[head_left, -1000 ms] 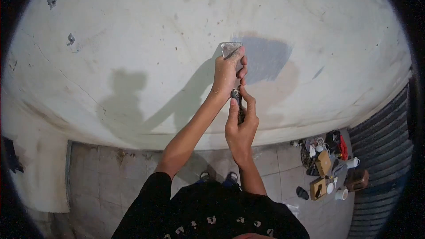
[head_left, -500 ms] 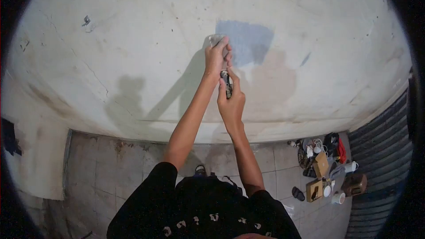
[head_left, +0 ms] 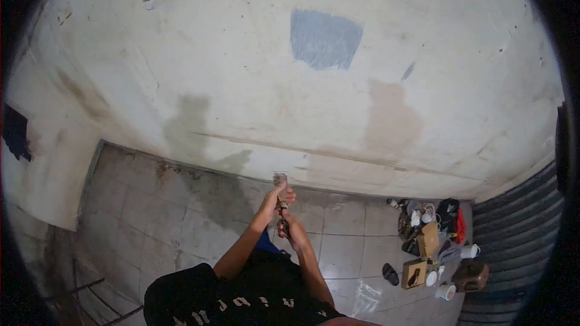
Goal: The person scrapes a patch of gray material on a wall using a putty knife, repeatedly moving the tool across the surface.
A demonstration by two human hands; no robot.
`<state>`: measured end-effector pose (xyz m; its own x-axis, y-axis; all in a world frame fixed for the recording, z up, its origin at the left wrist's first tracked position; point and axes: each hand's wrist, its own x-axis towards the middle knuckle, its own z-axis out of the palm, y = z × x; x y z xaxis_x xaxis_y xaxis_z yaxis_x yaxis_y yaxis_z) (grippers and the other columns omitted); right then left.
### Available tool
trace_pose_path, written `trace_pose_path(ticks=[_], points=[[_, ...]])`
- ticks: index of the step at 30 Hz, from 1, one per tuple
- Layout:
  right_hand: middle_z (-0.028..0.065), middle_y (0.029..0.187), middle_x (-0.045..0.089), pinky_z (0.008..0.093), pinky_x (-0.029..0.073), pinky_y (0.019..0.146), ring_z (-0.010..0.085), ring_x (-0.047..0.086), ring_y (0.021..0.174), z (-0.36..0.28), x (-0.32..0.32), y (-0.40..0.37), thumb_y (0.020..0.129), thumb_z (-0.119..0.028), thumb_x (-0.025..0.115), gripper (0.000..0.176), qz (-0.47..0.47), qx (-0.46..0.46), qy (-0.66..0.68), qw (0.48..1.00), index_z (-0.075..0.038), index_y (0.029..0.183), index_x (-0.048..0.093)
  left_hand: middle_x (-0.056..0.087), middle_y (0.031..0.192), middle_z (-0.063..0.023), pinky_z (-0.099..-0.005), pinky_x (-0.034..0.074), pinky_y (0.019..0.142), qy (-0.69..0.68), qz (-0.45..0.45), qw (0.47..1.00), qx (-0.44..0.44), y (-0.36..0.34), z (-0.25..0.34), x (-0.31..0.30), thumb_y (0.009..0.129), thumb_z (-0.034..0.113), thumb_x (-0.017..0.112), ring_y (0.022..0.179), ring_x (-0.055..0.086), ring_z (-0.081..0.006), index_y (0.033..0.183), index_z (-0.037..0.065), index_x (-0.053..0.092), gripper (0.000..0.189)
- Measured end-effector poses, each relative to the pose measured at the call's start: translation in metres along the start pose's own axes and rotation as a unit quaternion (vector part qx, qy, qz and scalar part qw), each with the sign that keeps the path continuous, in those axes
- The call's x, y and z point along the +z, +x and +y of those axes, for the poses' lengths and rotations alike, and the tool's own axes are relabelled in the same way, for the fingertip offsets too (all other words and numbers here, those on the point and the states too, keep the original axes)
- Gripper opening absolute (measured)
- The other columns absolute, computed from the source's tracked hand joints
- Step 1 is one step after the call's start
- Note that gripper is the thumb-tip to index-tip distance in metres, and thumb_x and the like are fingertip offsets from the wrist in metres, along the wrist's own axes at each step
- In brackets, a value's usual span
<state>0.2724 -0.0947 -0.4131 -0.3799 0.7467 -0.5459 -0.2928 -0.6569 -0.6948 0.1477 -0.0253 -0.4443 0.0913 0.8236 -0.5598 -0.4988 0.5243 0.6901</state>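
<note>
A putty knife with a broad pale blade [head_left: 280, 178] and a dark handle [head_left: 283, 224] is held out in front of my body, blade pointing toward the wall. My right hand [head_left: 295, 232] is closed round the handle. Higher up, my left hand [head_left: 273, 204] grips the tool near the blade, thumb on top and fingers curled at its right side. Above both hands, a grey-blue patch [head_left: 326, 39] marks the off-white wall [head_left: 254, 96]; nothing touches it. A small grey smear [head_left: 408, 71] lies to its right.
Boxes, cups and bags are piled at the right, including an open cardboard box [head_left: 414, 273], a white bucket [head_left: 446, 291] and a brown container [head_left: 470, 276]. A dark slipper [head_left: 390, 274] lies beside them on the tiled floor [head_left: 344, 253]. A ribbed shutter [head_left: 513, 235] borders the right side.
Both hands have come down and away from the grey-blue patch with the putty knife, back toward my body. The view has tilted lower, showing more floor, and the whole patch is uncovered.
</note>
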Motion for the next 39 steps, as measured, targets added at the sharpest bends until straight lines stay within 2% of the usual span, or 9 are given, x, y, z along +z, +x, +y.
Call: trace_pose_path(ticks=[3,5,9,12,18,24,30,34,39], points=[[0.0004,0.064,0.053,0.0255,0.038,0.045,0.0119,0.050,0.050,-0.001,-0.005,-0.018,0.094,-0.029,0.060,0.037,-0.032,-0.018,-0.066,0.997,0.000,0.117,0.057,0.070,0.098,-0.0146,-0.0317,0.052,0.080,0.034,-0.021,0.998,0.050,-0.011,0.008,-0.002,0.092,0.044,0.057,0.090,0.069,-0.0225,0.110,-0.003,0.064,0.051],[0.0028,0.066,0.056,0.0270,0.041,0.047,0.0130,0.054,0.050,0.005,-0.006,-0.018,0.091,-0.026,0.064,0.038,0.018,-0.077,-0.210,0.975,0.002,0.117,0.057,0.070,0.098,-0.0146,-0.0322,0.052,0.082,0.061,-0.020,0.995,0.073,-0.019,0.016,0.000,0.093,0.040,0.057,0.089,0.070,-0.0227,0.111,-0.004,0.064,0.049],[0.0091,0.069,0.061,0.0310,0.047,0.051,0.0165,0.060,0.051,0.006,-0.005,-0.004,0.086,-0.022,0.070,0.043,0.143,-0.254,-0.492,0.821,0.002,0.118,0.056,0.070,0.099,-0.0147,-0.0331,0.053,0.085,0.089,0.008,0.990,0.113,-0.034,0.055,0.013,0.095,0.036,0.055,0.089,0.070,-0.0224,0.112,-0.007,0.063,0.047],[0.0117,0.068,0.060,0.0334,0.047,0.053,0.0186,0.059,0.052,-0.025,0.019,-0.006,0.085,-0.023,0.071,0.047,0.071,-0.220,-0.425,0.875,-0.001,0.122,0.054,0.069,0.104,-0.0145,-0.0343,0.053,0.086,0.090,0.015,0.983,0.157,-0.052,0.080,-0.002,0.095,0.041,0.054,0.091,0.069,-0.0221,0.114,-0.007,0.061,0.052],[0.0106,0.073,0.062,0.0300,0.047,0.053,0.0157,0.057,0.054,-0.080,0.059,0.009,0.087,-0.024,0.070,0.050,0.062,-0.318,-0.502,0.801,-0.004,0.129,0.051,0.069,0.106,-0.0133,-0.0344,0.051,0.088,0.079,0.001,0.983,0.166,-0.038,0.132,-0.029,0.095,0.047,0.054,0.096,0.067,-0.0212,0.115,-0.006,0.062,0.057],[0.0059,0.071,0.060,0.0264,0.043,0.048,0.0129,0.056,0.053,-0.120,0.094,0.045,0.099,-0.027,0.053,0.028,-0.073,-0.159,-0.175,0.969,-0.003,0.113,0.054,0.069,0.104,-0.0128,-0.0346,0.048,0.091,0.139,-0.093,0.971,0.173,-0.011,0.196,-0.018,0.095,0.049,0.051,0.098,0.066,-0.0210,0.114,-0.004,0.063,0.058],[0.0045,0.060,0.050,0.0239,0.033,0.038,0.0126,0.045,0.040,-0.164,0.142,0.063,0.102,-0.036,0.042,0.034,0.013,-0.284,-0.078,0.956,-0.004,0.111,0.050,0.069,0.103,-0.0152,-0.0343,0.047,0.092,0.157,-0.182,0.958,0.155,0.016,0.261,0.041,0.097,0.053,0.042,0.097,0.066,-0.0214,0.120,-0.003,0.061,0.064],[0.0014,0.053,0.041,0.0243,0.030,0.036,0.0114,0.038,0.037,-0.224,0.155,0.078,0.103,-0.036,0.039,0.036,0.020,-0.348,-0.047,0.936,-0.003,0.111,0.050,0.069,0.097,-0.0143,-0.0315,0.052,0.076,0.098,-0.289,0.927,0.218,0.036,0.319,0.098,0.096,0.058,0.037,0.087,0.067,-0.0190,0.123,0.000,0.058,0.067],[0.0007,0.054,0.040,0.0247,0.030,0.035,0.0099,0.036,0.037,-0.286,0.164,0.090,0.103,-0.037,0.040,0.036,0.007,-0.435,-0.080,0.897,-0.003,0.110,0.051,0.066,0.080,-0.0117,-0.0283,0.050,0.051,0.063,-0.348,0.915,0.196,0.038,0.376,0.142,0.094,0.063,0.036,0.061,0.064,-0.0169,0.116,0.003,0.060,0.069]])
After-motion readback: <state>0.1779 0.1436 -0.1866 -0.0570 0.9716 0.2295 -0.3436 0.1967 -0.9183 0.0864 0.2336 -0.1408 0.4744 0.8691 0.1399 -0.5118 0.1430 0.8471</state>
